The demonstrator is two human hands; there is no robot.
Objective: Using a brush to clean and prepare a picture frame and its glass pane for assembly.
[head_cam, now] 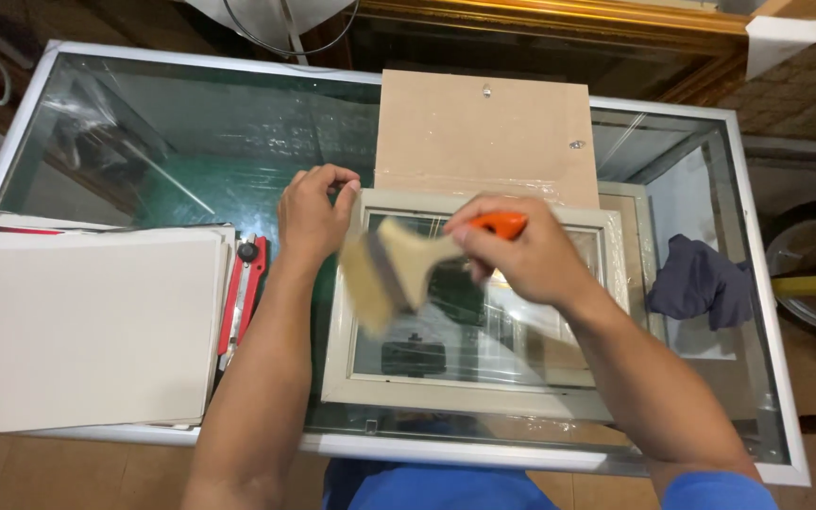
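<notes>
A cream picture frame [469,397] with a glass pane lies flat on a glass-topped table [191,132]. My right hand [531,255] grips the orange handle of a wide paintbrush [394,269]. The brush's pale bristles are blurred over the left part of the pane. My left hand [314,212] rests at the frame's top left corner, fingers pinched on its edge. A brown backing board [484,132] lies just beyond the frame.
A stack of white boards [82,321] covers the table's left end, with a red utility knife [243,293] beside it. A dark blue cloth [701,283] lies at the right. A gilded frame [559,19] stands behind the table.
</notes>
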